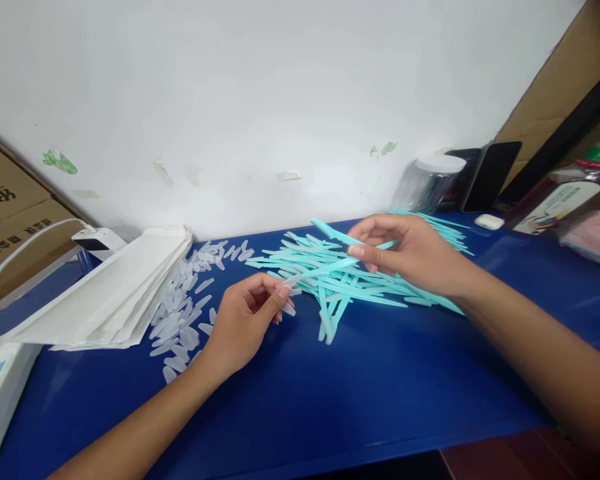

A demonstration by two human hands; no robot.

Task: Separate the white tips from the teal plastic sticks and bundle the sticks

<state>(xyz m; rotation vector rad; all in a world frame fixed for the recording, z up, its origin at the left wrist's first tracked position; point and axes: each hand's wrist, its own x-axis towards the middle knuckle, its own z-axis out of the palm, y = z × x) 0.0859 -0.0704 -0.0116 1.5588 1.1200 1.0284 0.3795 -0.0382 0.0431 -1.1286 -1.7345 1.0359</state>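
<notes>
My right hand (405, 253) holds two teal plastic sticks (337, 235) above a loose heap of several teal sticks (340, 287) on the blue table (380, 387). One held stick (325, 270) slants down to the left. My left hand (245, 320) pinches a small translucent cap (290, 283) at that stick's lower tip. A scatter of several translucent caps (185, 313) lies just left of my left hand.
A stack of white flat bags (115, 293) lies at the left, with a white device and cable (97, 241) behind it. A clear jar (430, 183), a dark phone (490, 175), white earbuds case (489, 221) and a bottle (565, 200) stand at the back right.
</notes>
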